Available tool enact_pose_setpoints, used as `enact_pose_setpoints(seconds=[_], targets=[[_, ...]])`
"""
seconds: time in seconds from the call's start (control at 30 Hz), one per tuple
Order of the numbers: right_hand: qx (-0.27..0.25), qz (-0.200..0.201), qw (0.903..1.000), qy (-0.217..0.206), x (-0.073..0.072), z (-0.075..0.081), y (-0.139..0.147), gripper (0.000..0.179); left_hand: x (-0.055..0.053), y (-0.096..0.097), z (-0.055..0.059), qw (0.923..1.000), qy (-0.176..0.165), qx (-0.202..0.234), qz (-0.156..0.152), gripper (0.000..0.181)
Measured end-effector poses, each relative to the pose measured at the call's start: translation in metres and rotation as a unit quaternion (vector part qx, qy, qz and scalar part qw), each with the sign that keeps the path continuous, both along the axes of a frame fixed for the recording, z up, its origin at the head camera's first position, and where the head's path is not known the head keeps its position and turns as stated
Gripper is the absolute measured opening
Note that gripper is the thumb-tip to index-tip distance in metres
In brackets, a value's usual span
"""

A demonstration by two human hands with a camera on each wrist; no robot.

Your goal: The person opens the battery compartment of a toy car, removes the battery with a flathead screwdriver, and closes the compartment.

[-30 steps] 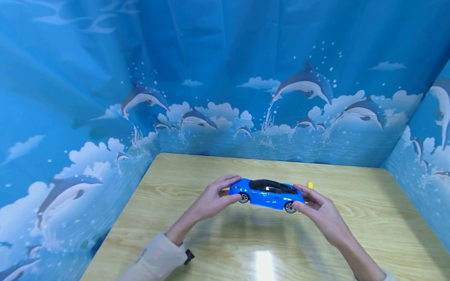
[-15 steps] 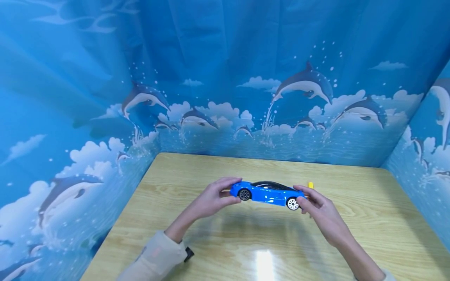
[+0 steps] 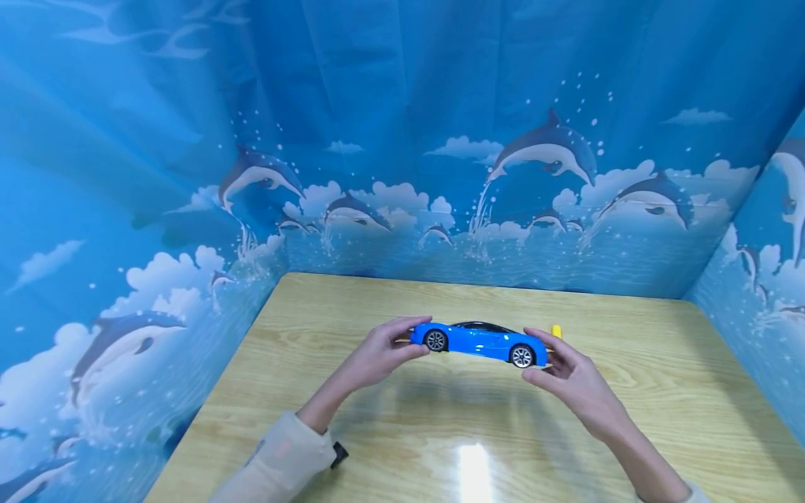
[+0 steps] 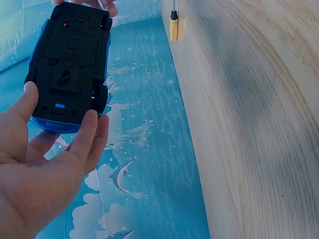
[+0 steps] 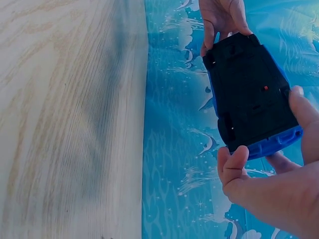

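Note:
A glossy blue toy car [image 3: 481,341] with a black roof and silver-spoked wheels is held level above the table, its side turned to the head view. My left hand [image 3: 380,355] grips its left end, thumb below and fingers at the far side. At the other end my right hand [image 3: 575,381] holds it, thumb by the rear wheel's lower edge. Both wrist views show the car's black underside [image 4: 70,55], with a blue tab and a small red spot. In the right wrist view, the fingers and thumb of my right hand [image 5: 279,184] span the car's end.
A screwdriver with a yellow handle [image 4: 173,29] lies on the wooden table [image 3: 660,377] behind my right hand. Blue dolphin-print curtains [image 3: 402,140] stand along the table's back and sides. Light glares off the table near the front.
The car has rolled so that its roof shows less and its side faces the head view more. My right thumb has shifted from its side down to the lower edge.

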State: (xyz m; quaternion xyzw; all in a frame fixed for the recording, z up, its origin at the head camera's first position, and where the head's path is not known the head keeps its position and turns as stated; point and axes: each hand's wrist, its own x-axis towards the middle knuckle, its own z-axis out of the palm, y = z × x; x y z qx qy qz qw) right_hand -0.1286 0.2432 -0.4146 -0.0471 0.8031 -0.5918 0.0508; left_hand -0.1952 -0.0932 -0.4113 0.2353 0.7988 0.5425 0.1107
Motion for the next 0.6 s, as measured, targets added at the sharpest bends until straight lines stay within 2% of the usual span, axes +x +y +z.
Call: enact_pose_setpoints(seconds=[0.2, 0.4, 0.6], targets=[[0.004, 0.000, 0.9996, 0.028, -0.0023, -0.0047, 0.0005, 0.067, -0.0008, -0.0001, -0.0021, 0.9999, 0.011, 0.004, 0.006, 0.051], [0.011, -0.011, 0.9996, 0.023, -0.0056, -0.0054, 0.0010, 0.065, -0.0030, 0.0003, -0.0013, 0.9997, 0.015, 0.016, 0.010, 0.050], [0.014, -0.010, 0.9995, 0.026, -0.0084, -0.0043, 0.0016, 0.061, -0.0097, -0.0002, 0.0002, 0.9996, 0.023, 0.014, 0.009, 0.049]])
